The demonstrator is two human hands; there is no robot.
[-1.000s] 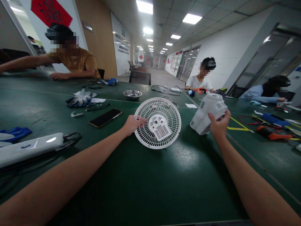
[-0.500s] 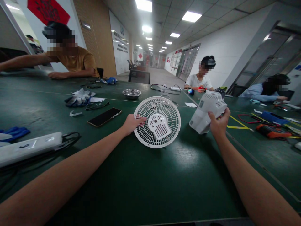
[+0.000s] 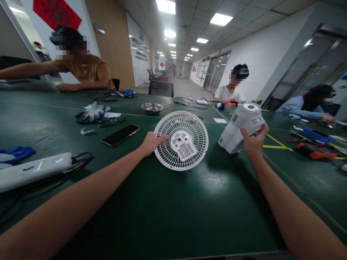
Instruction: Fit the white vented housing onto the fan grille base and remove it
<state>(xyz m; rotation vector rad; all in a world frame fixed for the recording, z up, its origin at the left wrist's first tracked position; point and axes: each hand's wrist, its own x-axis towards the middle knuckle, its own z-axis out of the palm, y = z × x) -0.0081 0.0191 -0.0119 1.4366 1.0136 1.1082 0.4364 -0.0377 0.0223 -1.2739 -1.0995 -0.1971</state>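
Note:
My left hand (image 3: pixel 154 142) grips the left rim of a round white fan grille (image 3: pixel 184 150), thumb across its bars. The grille is tilted up over the green table, with a slotted housing at its centre. On the right, my right hand (image 3: pixel 254 139) is closed round a white plastic fan housing (image 3: pixel 235 128) with vents near its upper end and a round opening on top. This housing leans to the right, its lower end close to or on the table; I cannot tell which. My right fingertips are partly hidden behind it. The two white parts are apart.
A black phone (image 3: pixel 120 135) and grey-blue gloves (image 3: pixel 92 112) lie left of the grille. Behind it stands a metal bowl (image 3: pixel 152 108). A white power strip (image 3: pixel 35 171) is at the near left, an orange-black meter (image 3: pixel 314 151) at right. Several people sit around the table.
My right hand has tipped the housing, so its top now faces me more and its round opening shows. The grille and my left hand have stayed in place.

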